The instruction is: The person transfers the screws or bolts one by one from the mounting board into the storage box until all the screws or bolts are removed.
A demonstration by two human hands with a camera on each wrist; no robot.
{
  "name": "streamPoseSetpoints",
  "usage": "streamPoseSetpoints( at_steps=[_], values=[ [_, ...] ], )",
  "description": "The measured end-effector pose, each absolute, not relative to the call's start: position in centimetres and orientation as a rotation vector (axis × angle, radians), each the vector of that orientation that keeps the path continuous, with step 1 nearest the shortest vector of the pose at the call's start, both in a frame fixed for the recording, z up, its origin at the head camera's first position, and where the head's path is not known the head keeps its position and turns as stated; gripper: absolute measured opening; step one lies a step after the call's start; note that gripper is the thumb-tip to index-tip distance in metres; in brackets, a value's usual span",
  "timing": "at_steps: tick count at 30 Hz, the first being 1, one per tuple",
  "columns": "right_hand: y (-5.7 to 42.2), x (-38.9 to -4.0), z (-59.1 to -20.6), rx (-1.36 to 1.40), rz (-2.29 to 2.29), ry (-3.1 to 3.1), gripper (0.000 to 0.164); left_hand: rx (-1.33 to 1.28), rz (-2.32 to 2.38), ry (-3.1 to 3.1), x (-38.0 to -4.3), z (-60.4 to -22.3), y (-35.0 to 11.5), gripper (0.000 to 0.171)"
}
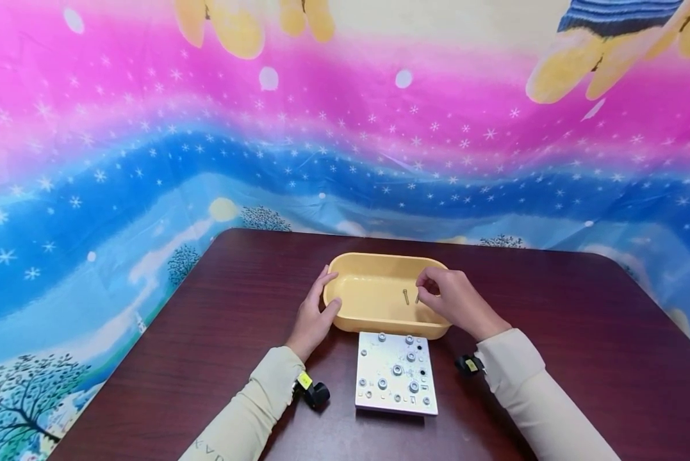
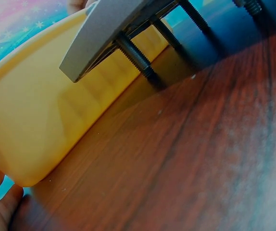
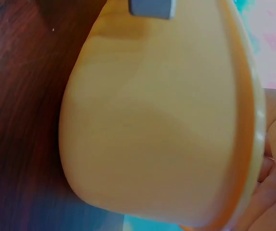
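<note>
My left hand [image 1: 314, 317] holds the left end of a yellow oblong tray [image 1: 387, 327], its thumb and a fingertip over the rim. Above the right part of the tray, my right hand [image 1: 451, 296] pinches a small screw [image 1: 417, 298] between thumb and finger; most of it is hidden. Another screw [image 1: 405, 296], thin and brass-coloured, lies on the tray floor just left of those fingertips. Close in front of the tray is a silver metal plate [image 1: 387, 358] with several socket-head bolts [image 1: 397, 370] set in it. Threaded bolt shanks [image 2: 135, 57] stick out beneath the plate in the left wrist view.
A dark reddish wooden table [image 1: 223, 307] carries everything. Behind it hangs a printed snow-scene cloth [image 1: 345, 160]. Black wrist cameras [image 1: 317, 395] are strapped to both wrists, either side of the plate. Two dark holes show near the plate's right edge.
</note>
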State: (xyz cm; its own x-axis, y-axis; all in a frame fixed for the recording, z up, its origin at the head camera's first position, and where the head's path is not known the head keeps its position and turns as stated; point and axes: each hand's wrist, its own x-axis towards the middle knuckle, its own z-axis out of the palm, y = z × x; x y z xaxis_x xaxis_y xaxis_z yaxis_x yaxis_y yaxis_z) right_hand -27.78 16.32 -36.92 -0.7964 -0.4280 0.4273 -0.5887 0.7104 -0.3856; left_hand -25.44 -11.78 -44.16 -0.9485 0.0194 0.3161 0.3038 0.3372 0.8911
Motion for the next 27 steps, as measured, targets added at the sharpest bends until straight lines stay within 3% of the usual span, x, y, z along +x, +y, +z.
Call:
streamPoseSetpoints(
  at_steps=[27],
  values=[
    [15.3, -29.8, -38.6, 0.632, 0.695, -2.777, 0.006, -0.299, -1.665, -2.342, -25.5, -44.2, -11.8, 0.052]
  ],
)
